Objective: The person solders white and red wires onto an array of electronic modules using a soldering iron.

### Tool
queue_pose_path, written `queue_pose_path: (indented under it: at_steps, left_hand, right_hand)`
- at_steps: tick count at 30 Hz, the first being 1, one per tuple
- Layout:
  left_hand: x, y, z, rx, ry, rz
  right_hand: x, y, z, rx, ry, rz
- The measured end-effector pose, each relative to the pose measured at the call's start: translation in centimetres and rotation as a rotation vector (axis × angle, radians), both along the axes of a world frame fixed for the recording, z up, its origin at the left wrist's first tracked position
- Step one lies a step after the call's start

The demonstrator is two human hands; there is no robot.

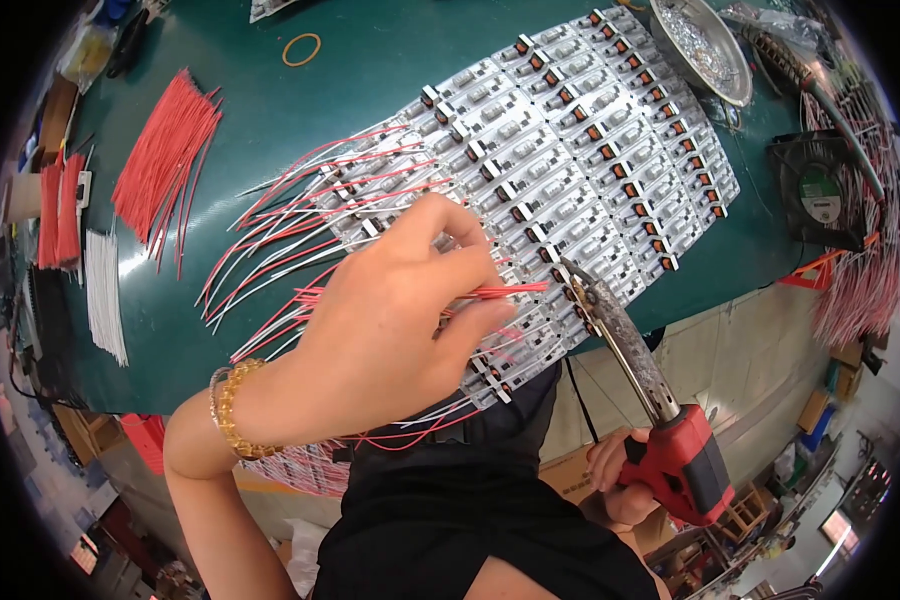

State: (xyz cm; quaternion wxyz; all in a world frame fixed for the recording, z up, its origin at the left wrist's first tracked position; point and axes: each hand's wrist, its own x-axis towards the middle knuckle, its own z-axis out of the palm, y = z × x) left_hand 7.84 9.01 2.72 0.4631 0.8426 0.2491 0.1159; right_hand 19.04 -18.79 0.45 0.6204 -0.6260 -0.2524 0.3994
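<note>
Red wires (520, 289) are jutting from your pinching left hand (385, 310), right hand (618, 478) gripping soldering gun (682, 455), green tabletop (255, 120) flanking pale floor (715, 365)

Module sheet (590, 170), one: silver, rows of small modules with black-and-orange parts; flat, slantwise on the bench (270, 105); red and white leads (280, 228) trailing at left. Red wires (515, 289), small bunch: roughly level, left hand (400, 300). Soldering gun (678, 440), red-and-black: mottled grey barrel, right hand (620, 480); tip over sheet, contact unclear.
</note>
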Motion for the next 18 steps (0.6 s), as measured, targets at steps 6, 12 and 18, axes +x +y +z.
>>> queue_pose_path:
  at_steps: [6, 12, 18]
  left_hand:
    - [-0.3, 0.0, 0.4, 0.035, 0.108, -0.073]
    - [0.2, -0.7, -0.7, 0.142, 0.047, -0.02]
    - [0.4, -1.6, -1.5, 0.291, -0.004, 0.073]
  right_hand:
    - [0.2, -5.1, -3.0, 0.086, 0.047, -0.034]
    - [0.8, -3.9, -2.1, 0.064, 0.082, 0.061]
    - [1.2, -3.8, -1.9, -0.364, -0.662, 0.22]
